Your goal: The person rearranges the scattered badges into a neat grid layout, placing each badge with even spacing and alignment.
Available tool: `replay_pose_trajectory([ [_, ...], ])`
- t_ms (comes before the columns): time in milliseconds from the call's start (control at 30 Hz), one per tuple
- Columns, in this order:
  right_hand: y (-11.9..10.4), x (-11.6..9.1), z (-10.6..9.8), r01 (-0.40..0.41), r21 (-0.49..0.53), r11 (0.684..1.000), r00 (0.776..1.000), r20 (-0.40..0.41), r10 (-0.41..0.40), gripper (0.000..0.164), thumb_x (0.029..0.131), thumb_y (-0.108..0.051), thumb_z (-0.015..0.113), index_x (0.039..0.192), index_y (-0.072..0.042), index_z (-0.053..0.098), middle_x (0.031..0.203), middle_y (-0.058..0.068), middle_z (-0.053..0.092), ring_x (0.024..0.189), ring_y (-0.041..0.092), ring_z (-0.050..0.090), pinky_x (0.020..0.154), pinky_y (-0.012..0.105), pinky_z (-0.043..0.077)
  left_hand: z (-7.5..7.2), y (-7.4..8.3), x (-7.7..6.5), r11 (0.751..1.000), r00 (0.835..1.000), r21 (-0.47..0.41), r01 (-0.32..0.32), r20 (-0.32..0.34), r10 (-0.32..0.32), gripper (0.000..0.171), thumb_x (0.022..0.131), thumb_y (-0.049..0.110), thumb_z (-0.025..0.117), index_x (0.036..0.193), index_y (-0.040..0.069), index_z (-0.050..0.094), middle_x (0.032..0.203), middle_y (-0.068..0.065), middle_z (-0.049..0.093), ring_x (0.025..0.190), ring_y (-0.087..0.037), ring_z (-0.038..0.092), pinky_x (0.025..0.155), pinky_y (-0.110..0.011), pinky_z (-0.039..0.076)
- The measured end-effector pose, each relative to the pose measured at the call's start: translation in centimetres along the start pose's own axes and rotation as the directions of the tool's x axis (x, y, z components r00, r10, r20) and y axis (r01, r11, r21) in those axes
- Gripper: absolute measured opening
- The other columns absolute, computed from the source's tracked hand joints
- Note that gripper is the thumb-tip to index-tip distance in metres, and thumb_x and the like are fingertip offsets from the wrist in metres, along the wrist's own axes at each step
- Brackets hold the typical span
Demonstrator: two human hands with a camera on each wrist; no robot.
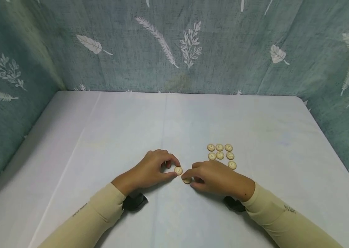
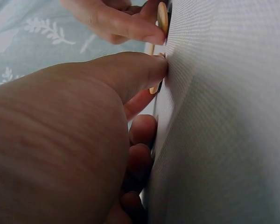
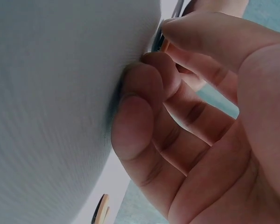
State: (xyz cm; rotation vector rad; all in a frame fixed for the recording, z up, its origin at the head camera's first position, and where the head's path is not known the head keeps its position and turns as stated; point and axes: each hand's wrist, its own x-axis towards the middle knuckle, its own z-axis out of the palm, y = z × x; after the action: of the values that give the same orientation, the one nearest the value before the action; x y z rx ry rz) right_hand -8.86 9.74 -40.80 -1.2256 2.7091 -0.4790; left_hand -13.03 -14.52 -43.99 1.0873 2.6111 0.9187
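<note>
Close together near the middle of the white table, both hands work on small round wooden buttons. My left hand (image 1: 152, 168) pinches one pale button (image 1: 178, 171) between thumb and forefinger, its face up with tiny holes showing. Just right of it and nearer me, my right hand (image 1: 218, 177) holds a second button (image 1: 187, 180) at its fingertips, partly covered by the forefinger. From the side, the left wrist view catches this second button (image 2: 163, 17) edge-on by the right fingers. The left thumb (image 2: 135, 70) lies right at the cloth there.
Beyond my right hand several more buttons (image 1: 219, 147) lie flat in short rows, the lowest one (image 1: 232, 165) just past the knuckles. One button (image 3: 101, 209) shows edge-on in the right wrist view. Green leaf-patterned cloth (image 1: 125, 44) hangs behind the white table (image 1: 115, 117) and along its sides.
</note>
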Motion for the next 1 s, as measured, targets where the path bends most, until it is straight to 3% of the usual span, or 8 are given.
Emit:
replay_pose_trajectory([
  [200, 0.20, 0.04, 0.12, -0.011, 0.013, 1.000, 1.000, -0.022, 0.011, 0.017, 0.088, -0.012, 0.073, 0.102, -0.021, 0.074, 0.079, -0.011, 0.060, 0.066, -0.002, 0.048, 0.061, 0.015, 0.041, -0.04, 0.09, 0.10, 1.000, 1.000, -0.015, -0.002, -0.026, 0.001, 0.017, 0.087, 0.031, 0.079, 0.102, 0.030, 0.070, 0.081, 0.012, 0.054, 0.080, -0.006, 0.048, 0.080, -0.034, 0.033],
  [367, 0.17, 0.08, 0.31, -0.042, 0.038, 0.998, 0.999, 0.020, 0.041, 0.011, 0.090, -0.015, 0.071, 0.101, -0.018, 0.071, 0.075, -0.012, 0.056, 0.065, -0.003, 0.045, 0.059, 0.015, 0.039, 0.25, 0.08, -0.23, 0.999, 1.000, -0.024, 0.023, 0.006, -0.023, 0.017, 0.088, 0.032, 0.078, 0.102, 0.031, 0.070, 0.082, 0.013, 0.054, 0.081, -0.005, 0.048, 0.081, -0.034, 0.032],
  [567, 0.29, -0.06, 0.10, -0.101, 0.045, 0.994, 0.994, 0.056, 0.099, 0.011, 0.090, -0.017, 0.070, 0.099, -0.017, 0.065, 0.065, -0.013, 0.049, 0.059, -0.003, 0.041, 0.055, 0.017, 0.036, 0.44, 0.00, -0.07, 1.000, 1.000, -0.019, 0.011, -0.019, -0.011, 0.017, 0.087, 0.031, 0.079, 0.102, 0.030, 0.071, 0.081, 0.012, 0.054, 0.079, -0.006, 0.048, 0.079, -0.034, 0.033],
  [767, 0.25, -0.27, -0.21, -0.146, 0.085, 0.986, 0.982, 0.136, 0.133, 0.013, 0.089, -0.017, 0.070, 0.099, -0.016, 0.062, 0.063, -0.014, 0.047, 0.057, -0.003, 0.040, 0.054, 0.017, 0.036, 0.59, 0.00, -0.31, 0.999, 1.000, -0.027, 0.030, 0.008, -0.029, 0.017, 0.087, 0.031, 0.078, 0.102, 0.030, 0.071, 0.081, 0.012, 0.053, 0.080, -0.006, 0.048, 0.078, -0.033, 0.032],
  [1000, 0.52, -0.45, -0.58, -0.169, 0.052, 0.984, 0.978, 0.131, 0.161, 0.013, 0.089, -0.019, 0.070, 0.098, -0.018, 0.062, 0.063, -0.014, 0.047, 0.057, -0.002, 0.040, 0.053, 0.018, 0.036, 0.34, 0.14, -0.08, 0.999, 1.000, -0.026, 0.022, -0.007, -0.022, 0.018, 0.087, 0.030, 0.079, 0.102, 0.029, 0.070, 0.081, 0.011, 0.053, 0.080, -0.006, 0.048, 0.078, -0.033, 0.032],
])
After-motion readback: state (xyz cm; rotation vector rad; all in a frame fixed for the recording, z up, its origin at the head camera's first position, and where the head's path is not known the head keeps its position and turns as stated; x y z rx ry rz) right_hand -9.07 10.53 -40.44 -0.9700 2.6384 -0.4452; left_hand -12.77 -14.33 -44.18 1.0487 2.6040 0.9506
